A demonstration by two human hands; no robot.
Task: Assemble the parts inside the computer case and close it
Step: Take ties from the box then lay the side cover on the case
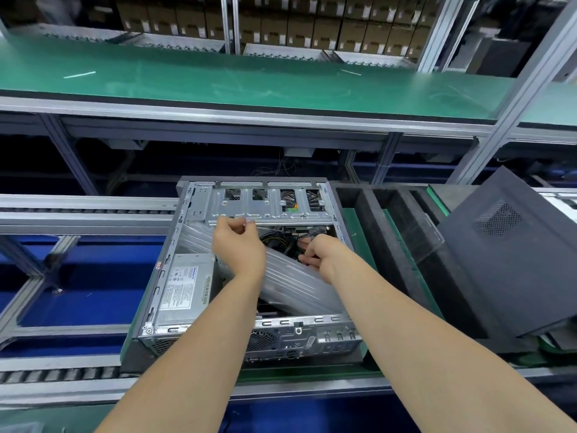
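One open computer case (282,337) flat on the green surface (281,375). Inside: one power supply (184,285), one drive cage (249,206), one clear plastic sleeve (296,282) lying diagonally. Left grip (239,245) curled at the cage's near edge, hold unclear. Right grip (321,251) clamped on dark cables (274,237), fingertips partly hidden. One side panel (505,264) leaning at right, beside black foam (390,220).

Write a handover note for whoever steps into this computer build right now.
Left hand: fingers curled at the edge of the drive bracket; what it pinches is unclear.
Right hand: grips cables inside the computer case.
Done: the power supply sits in the case.
Left: a clear plastic sheet lies across the inside, and the side panel is off, leaning at the right.
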